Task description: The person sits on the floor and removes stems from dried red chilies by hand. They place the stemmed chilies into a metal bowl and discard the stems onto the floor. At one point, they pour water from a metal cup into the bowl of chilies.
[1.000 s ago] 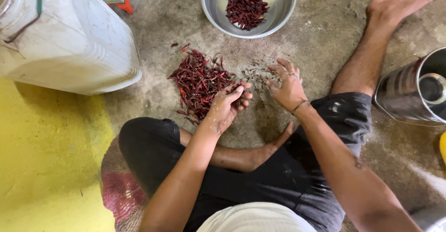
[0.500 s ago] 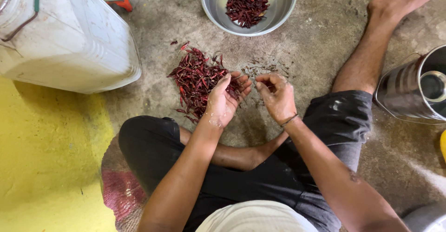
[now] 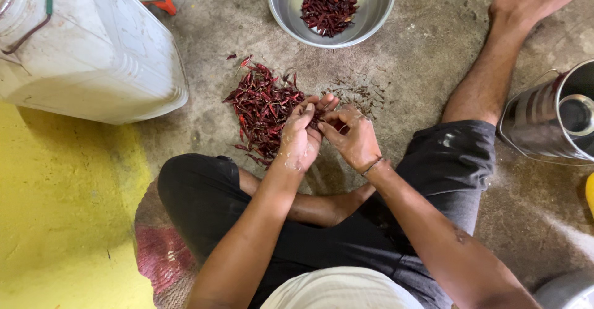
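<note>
Concrete floor (image 3: 433, 55) | left hand (image 3: 301, 142) and right hand (image 3: 354, 141) fingers pinch one dried chilli (image 3: 327, 122) beside chilli pile (image 3: 263, 108) | risk: brittle pod may crumble, scattering seeds.

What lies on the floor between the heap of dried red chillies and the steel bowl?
In the head view, only bare concrete floor separates the chilli heap from the steel bowl.
</note>
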